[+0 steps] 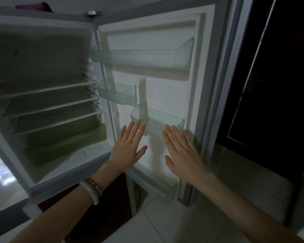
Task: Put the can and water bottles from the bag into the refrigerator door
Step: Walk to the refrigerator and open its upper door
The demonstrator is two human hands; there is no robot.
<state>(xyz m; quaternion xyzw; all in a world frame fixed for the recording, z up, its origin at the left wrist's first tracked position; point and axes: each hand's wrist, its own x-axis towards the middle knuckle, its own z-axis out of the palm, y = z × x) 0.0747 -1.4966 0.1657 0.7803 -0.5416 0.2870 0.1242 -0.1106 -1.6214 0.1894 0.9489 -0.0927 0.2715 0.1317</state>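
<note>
1. Fridge door [167, 95] stands open at right: white moulded plastic liner, smooth, with raised ribs framing the bin slots.
2. Top bin [142, 57]: long trough of clear, green-tinted plastic spanning the door width, rounded corners, nothing in it.
3. Left bin [117, 92]: short, boxy, same tinted plastic, mounted on the hinge side below the top bin.
4. Right bin [158, 120]: short, set lower than the left bin, rounded front lip; holds nothing visible.
5. Bottom rail [158, 185]: shallow clear strip along the door's lower edge, partly hidden by the right forearm.
6. Cabinet [42, 88]: dim interior with three flat shelves edged in white, and a pale green drawer [63, 142] under them.
7. Left hand [128, 148]: palm toward the door, fingers [136, 129] straight and spread, thumb out; holds nothing. Fingertips lie just below the right bin's left end.
8. Right hand [181, 151]: likewise flat, fingers [174, 135] straight and slightly spread, empty, tips overlapping the right bin's front.
9. Left wrist carries a smooth white bangle [90, 192] and a beaded bracelet [96, 184].
10. Can, bottles and bag: not in view; door bins all bare.
11. Floor [158, 223]: pale glossy tile.
</note>
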